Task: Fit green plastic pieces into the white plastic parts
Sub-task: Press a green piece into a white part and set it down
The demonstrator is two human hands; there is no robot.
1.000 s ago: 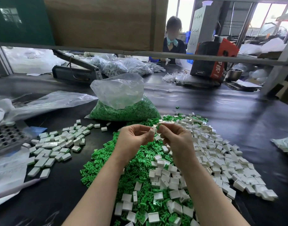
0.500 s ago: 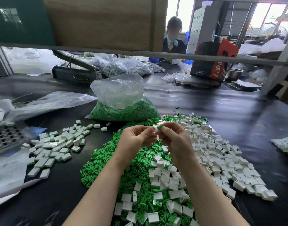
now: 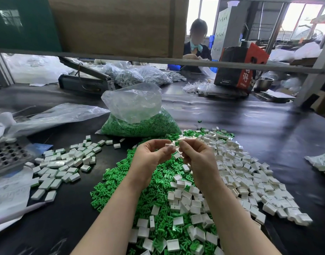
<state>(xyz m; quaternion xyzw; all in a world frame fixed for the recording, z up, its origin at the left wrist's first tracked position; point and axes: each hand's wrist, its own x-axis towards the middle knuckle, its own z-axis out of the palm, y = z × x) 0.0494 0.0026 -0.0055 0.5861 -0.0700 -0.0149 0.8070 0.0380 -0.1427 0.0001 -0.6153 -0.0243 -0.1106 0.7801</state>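
Both my hands are raised over the heaps at the table's middle. My left hand (image 3: pixel 150 157) pinches a small white plastic part (image 3: pixel 169 145) at its fingertips. My right hand (image 3: pixel 196 159) pinches a green plastic piece (image 3: pixel 177 143) right against that white part. Below them lies a heap of loose green pieces (image 3: pixel 132 181). A wide heap of empty white parts (image 3: pixel 250 172) spreads to the right and toward me. A pile of white parts showing green edges (image 3: pixel 66 162) lies at the left.
A clear bag of green pieces (image 3: pixel 139 122) stands behind the heaps. A perforated metal tray (image 3: pixel 7 155) and plastic sheets lie at the left edge. Another person sits beyond a horizontal bar (image 3: pixel 158 61). A red-black box (image 3: pixel 239 69) and more bags stand at the back.
My hands have stayed together above the heaps and drifted slightly. The white part now shows at my left fingertips, with the green piece against it.
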